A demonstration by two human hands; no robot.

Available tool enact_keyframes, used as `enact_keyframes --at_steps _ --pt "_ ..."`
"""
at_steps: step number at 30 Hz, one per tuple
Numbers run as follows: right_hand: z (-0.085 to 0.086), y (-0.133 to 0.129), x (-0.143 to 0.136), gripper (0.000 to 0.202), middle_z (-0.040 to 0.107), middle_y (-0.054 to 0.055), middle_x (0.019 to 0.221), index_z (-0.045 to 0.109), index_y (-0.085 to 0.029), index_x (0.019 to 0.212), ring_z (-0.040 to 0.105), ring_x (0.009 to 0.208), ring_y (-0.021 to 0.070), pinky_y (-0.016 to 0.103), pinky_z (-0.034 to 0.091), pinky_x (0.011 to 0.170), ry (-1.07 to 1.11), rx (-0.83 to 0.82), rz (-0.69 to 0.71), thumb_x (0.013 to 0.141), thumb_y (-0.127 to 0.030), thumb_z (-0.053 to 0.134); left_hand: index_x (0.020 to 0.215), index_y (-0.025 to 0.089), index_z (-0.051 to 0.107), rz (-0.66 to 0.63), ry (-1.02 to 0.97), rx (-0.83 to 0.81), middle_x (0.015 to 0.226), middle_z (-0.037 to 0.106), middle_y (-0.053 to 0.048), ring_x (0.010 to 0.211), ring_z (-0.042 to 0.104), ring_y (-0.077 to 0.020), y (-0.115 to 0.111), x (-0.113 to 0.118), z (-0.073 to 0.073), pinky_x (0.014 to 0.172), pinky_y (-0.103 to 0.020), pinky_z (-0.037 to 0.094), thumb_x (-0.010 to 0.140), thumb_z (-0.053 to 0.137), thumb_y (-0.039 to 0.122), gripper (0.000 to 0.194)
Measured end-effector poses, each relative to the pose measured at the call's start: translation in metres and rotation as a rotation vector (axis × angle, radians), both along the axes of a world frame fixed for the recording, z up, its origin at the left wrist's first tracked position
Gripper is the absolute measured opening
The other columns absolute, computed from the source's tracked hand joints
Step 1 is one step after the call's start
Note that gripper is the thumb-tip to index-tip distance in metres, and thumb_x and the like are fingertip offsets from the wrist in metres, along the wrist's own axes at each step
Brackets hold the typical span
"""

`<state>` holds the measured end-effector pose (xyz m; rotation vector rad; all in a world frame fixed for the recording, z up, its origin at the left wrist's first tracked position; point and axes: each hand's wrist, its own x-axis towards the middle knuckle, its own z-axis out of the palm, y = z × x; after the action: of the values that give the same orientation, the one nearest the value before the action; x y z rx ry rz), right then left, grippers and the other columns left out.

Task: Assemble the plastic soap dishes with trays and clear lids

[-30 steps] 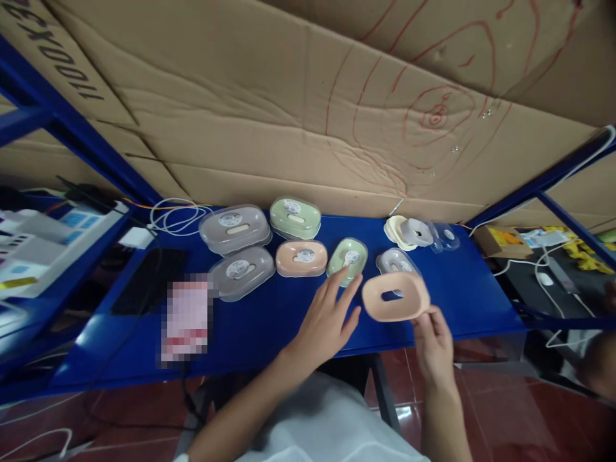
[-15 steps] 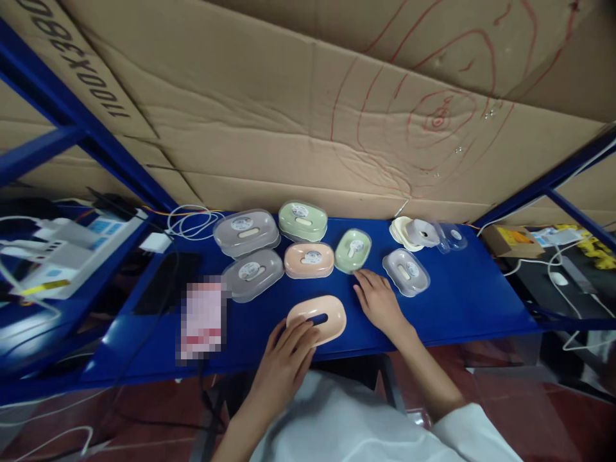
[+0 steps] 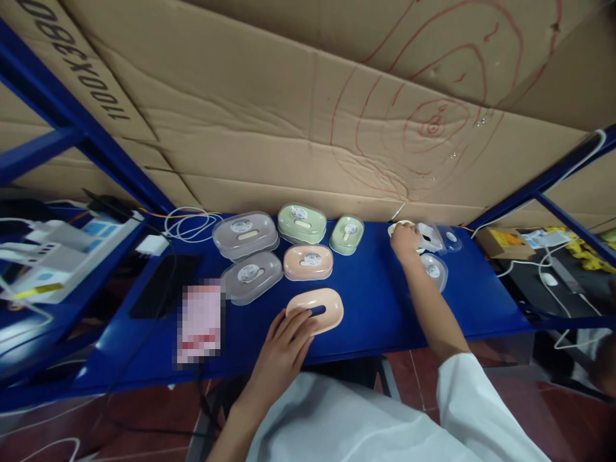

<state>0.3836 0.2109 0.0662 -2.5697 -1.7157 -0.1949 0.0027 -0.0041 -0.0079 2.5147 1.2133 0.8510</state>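
My left hand (image 3: 289, 333) rests with its fingers spread on the left part of a peach oval piece (image 3: 330, 310) with a slot in its middle, near the table's front edge. At the back right, my right hand (image 3: 405, 241) reaches onto the cream pieces (image 3: 397, 227); its fingertips are hidden. Just right of it lies a small grey-white part (image 3: 430, 237). Partly behind my right forearm sits a clear-lidded grey box (image 3: 434, 272). A small green lidded box (image 3: 346, 235) stands left of my right hand, and a peach lidded box (image 3: 308, 262) lies behind the slotted piece.
A larger green box (image 3: 301, 223) and two grey lidded boxes (image 3: 246, 233) are at the back left. A pink packet (image 3: 199, 321), black flat item (image 3: 161, 289) and coiled white cable (image 3: 190, 224) lie left. A cardboard wall (image 3: 269, 115) rises behind the blue table (image 3: 370, 308).
My right hand has moved from beside the small green box to the cream pieces at the back right. The small green box has shifted back and turned a little. My left hand stays on the peach piece.
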Motion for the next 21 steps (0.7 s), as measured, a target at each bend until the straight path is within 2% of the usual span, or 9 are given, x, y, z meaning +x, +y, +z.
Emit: enact_keyframes --at_steps 5,7,9,11,13,15,17,19,21 --pt "0.001 -0.006 0.003 0.042 0.071 0.028 0.128 0.063 -0.008 0.137 0.067 0.122 0.0393 0.052 0.047 0.103 0.024 0.016 0.01 0.098 -0.011 0.049 0.14 0.028 0.065 0.014 -0.014 0.044 0.143 0.071 -0.005 0.143 0.06 -0.0249 0.002 -0.002 -0.004 0.128 -0.051 0.04 0.106 0.055 0.017 0.037" --pt "0.001 -0.021 -0.003 0.045 0.073 0.023 0.127 0.061 -0.013 0.142 0.07 0.115 0.0354 0.047 0.049 0.099 0.048 0.024 0.053 0.099 -0.011 0.048 0.141 0.027 0.065 0.017 -0.034 0.079 0.142 0.072 -0.006 0.143 0.06 -0.0248 0.002 -0.003 -0.004 0.127 -0.05 0.041 0.106 0.057 0.015 0.039" --pt "-0.003 -0.048 -0.016 0.044 0.075 0.017 0.125 0.06 -0.018 0.144 0.072 0.112 0.0321 0.043 0.051 0.098 0.071 0.03 0.12 0.101 -0.013 0.048 0.142 0.026 0.064 0.03 -0.068 0.114 0.14 0.073 -0.006 0.141 0.062 -0.0247 0.001 -0.003 -0.002 0.125 -0.049 0.043 0.105 0.059 0.014 0.04" --pt "-0.013 -0.088 -0.035 0.04 0.076 0.013 0.126 0.062 -0.022 0.141 0.072 0.113 0.0303 0.042 0.051 0.099 0.11 0.059 0.245 0.105 -0.016 0.048 0.142 0.025 0.064 0.056 -0.11 0.136 0.137 0.074 -0.007 0.137 0.065 -0.0245 -0.001 -0.004 0.001 0.123 -0.047 0.046 0.104 0.061 0.013 0.04" --pt "-0.027 -0.133 -0.055 0.036 0.076 0.013 0.128 0.066 -0.023 0.136 0.072 0.114 0.03 0.045 0.051 0.1 0.218 0.17 0.508 0.106 -0.016 0.047 0.142 0.025 0.064 0.082 -0.157 0.146 0.134 0.075 -0.008 0.133 0.067 -0.0242 -0.002 -0.003 0.004 0.121 -0.047 0.049 0.103 0.063 0.014 0.041" --pt "-0.04 -0.172 -0.073 0.034 0.076 0.009 0.131 0.065 -0.025 0.135 0.071 0.119 0.0263 0.045 0.051 0.104 0.357 0.193 0.779 0.108 -0.015 0.046 0.142 0.025 0.064 0.095 -0.19 0.146 0.133 0.075 -0.008 0.131 0.068 -0.024 -0.003 0.0 0.008 0.12 -0.046 0.05 0.103 0.063 0.014 0.04" --pt "-0.048 -0.199 -0.083 0.033 0.075 0.008 0.134 0.064 -0.026 0.136 0.069 0.126 0.0243 0.046 0.049 0.111 0.457 0.181 0.926 0.109 -0.015 0.048 0.141 0.025 0.064 0.083 -0.196 0.144 0.132 0.075 -0.008 0.13 0.068 -0.0236 -0.001 0.006 0.011 0.121 -0.046 0.049 0.103 0.063 0.013 0.04" --pt "-0.053 -0.213 -0.084 0.033 0.074 0.008 0.134 0.064 -0.027 0.136 0.068 0.128 0.0243 0.048 0.05 0.113 0.523 0.25 0.897 0.109 -0.015 0.049 0.14 0.024 0.065 0.05 -0.172 0.141 0.133 0.075 -0.007 0.132 0.067 -0.0232 0.004 0.016 0.015 0.123 -0.045 0.046 0.103 0.062 0.013 0.038" --pt "-0.055 -0.218 -0.078 0.034 0.072 0.01 0.136 0.063 -0.027 0.138 0.067 0.131 0.0253 0.049 0.053 0.111 0.554 0.384 0.761 0.109 -0.017 0.049 0.137 0.023 0.066 0.011 -0.133 0.144 0.133 0.075 -0.007 0.132 0.066 -0.0229 0.012 0.029 0.019 0.124 -0.044 0.044 0.104 0.059 0.014 0.035"
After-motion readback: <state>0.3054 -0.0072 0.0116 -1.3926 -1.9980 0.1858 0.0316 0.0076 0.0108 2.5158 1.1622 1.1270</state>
